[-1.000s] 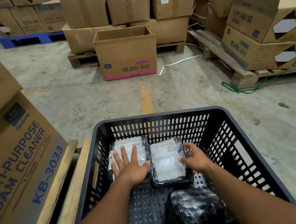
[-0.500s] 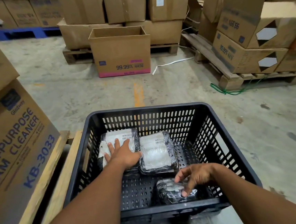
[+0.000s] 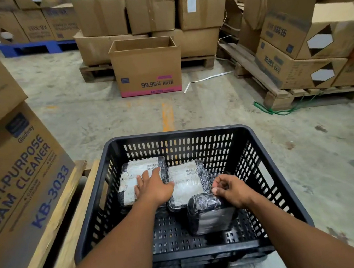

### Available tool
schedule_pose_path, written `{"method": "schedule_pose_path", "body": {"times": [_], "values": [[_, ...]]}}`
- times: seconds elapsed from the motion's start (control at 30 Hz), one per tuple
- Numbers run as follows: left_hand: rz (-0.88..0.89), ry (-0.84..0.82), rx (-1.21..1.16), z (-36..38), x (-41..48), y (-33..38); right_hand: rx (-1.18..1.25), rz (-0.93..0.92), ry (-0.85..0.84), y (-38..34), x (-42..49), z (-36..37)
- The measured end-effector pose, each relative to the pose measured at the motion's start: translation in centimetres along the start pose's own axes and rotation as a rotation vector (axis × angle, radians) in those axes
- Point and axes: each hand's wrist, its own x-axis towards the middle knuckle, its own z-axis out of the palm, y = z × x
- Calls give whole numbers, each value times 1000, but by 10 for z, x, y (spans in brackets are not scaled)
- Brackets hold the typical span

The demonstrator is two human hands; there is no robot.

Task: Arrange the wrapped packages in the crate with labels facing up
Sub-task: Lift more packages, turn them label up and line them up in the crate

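A black slotted plastic crate stands on the concrete floor in front of me. Two wrapped packages lie side by side at its far end with white labels up: the left package and the middle package. My left hand rests flat on the left package, fingers spread. A third package in dark wrap stands tilted up on its edge nearer to me, no label showing on the side I see. My right hand pinches its top edge.
A wooden pallet with a "Multi-purpose foam cleaner" carton is close on my left. An open carton stands ahead on the floor. More cartons on pallets line the right and back. A green strap lies on the floor.
My right hand left the middle package, reached back to the dark third package lying flat near me, and has lifted it onto its edge. My left hand stayed on the left package.
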Motion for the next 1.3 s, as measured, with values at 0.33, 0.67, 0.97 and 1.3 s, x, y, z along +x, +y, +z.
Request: {"method": "schedule_pose_path", "body": {"times": [0.33,0.67,0.97,1.3], "values": [[3,-7,-10,4,-3,5,-55,50,-220,-4,9,-1],[62,-92,-495,-11,-17,22,92,14,-135,-25,8,-15],[-40,-273,-913,-35,-16,23,529,-14,-11,-56,14,-56],[-107,-318,-1239,-36,-3,12,653,99,-25,-55,27,-45]]}}
